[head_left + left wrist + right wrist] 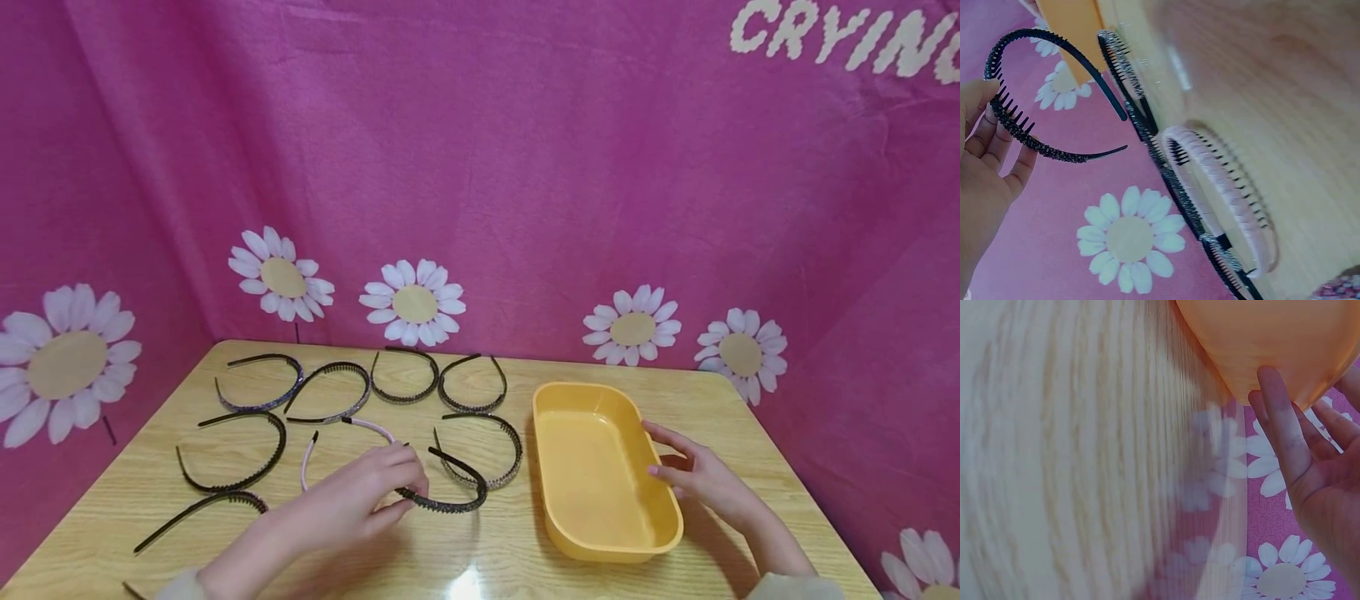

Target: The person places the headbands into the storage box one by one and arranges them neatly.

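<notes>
At the table (510, 533), the left hand (377, 483) pinches a black headband (452, 506); the open-fingered right hand (703, 479) touches a tray (600, 483).

Headbands (517, 450) lie on the table (720, 417) — left of the tub (600, 475).

Through the head view I can read white lettering (842, 35) on the magenta cloth (480, 167), high in the right corner: "CRYING", all capitals with wavy edges. The line slopes down a little toward the right, and its last letter (a G, as far as I can make out from here) is cut off by the view's edge.
</notes>
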Available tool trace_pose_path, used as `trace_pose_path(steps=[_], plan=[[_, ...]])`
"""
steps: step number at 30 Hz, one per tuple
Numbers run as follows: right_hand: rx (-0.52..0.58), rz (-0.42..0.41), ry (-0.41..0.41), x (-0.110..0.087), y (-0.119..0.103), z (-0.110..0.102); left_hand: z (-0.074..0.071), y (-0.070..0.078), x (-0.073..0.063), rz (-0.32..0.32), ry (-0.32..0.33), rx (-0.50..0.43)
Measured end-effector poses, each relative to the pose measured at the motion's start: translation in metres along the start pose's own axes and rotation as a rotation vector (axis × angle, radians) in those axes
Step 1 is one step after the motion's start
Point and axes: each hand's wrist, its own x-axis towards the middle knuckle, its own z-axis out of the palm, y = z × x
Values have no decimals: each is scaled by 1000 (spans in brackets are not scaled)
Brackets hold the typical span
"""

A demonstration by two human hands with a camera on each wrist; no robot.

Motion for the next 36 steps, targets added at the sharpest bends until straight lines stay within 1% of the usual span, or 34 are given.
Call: trace_pose_path(steps=[5, 7, 12, 14, 20, 26, 33, 36], plan=[[-11, 25, 10, 0, -1, -1, -5, 1, 10, 3, 13, -29], [-17, 23, 12, 0, -1, -1, -6, 2, 14, 8, 20, -43], [-22, 15, 16, 1, -2, -2, -10, 3, 23, 38, 49, -70], [-19, 31, 27, 1, -3, -2, -11, 3, 27, 50, 65, -76], [-29, 32, 40, -1, -3, -1, -12, 5, 38, 45, 97, -73], [11, 10, 32, -2, 0, 1, -10, 7, 47, 79, 131, -64], [38, 7, 29, -3, 1, 3, -6, 8, 61, 68, 153, -67], [35, 8, 24, -2, 2, 3, -4, 8, 69, 82, 168, -62]])
